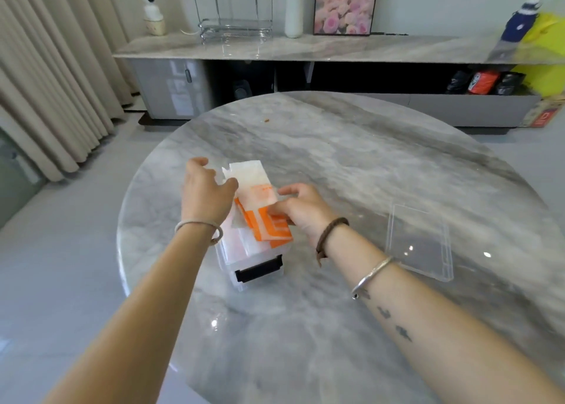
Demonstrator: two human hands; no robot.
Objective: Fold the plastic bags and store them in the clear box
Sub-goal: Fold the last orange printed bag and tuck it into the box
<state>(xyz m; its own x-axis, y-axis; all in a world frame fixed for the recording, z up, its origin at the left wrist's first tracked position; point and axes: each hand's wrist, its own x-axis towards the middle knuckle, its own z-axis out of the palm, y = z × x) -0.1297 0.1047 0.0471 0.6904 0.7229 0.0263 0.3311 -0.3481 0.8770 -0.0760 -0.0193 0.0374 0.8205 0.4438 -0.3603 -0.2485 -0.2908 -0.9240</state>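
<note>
A small clear box (pixel 263 276) with a black latch stands on the round marble table (pixel 351 165). Folded white and orange plastic bags (pixel 269 226) stick out of its open top. A folded white bag (pixel 253 180) with faint orange print lies on top, reaching past the box's far side. My left hand (pixel 204 189) hovers at the bag's left edge, thumb touching it, fingers spread. My right hand (pixel 301 207) pinches the bags at their right edge over the box.
The box's clear lid (pixel 419 241) lies flat on the table to the right. A small brown crumb (pixel 267 120) sits on the far part of the table. Behind stands a marble sideboard (pixel 275 47) with a camera, vase and picture.
</note>
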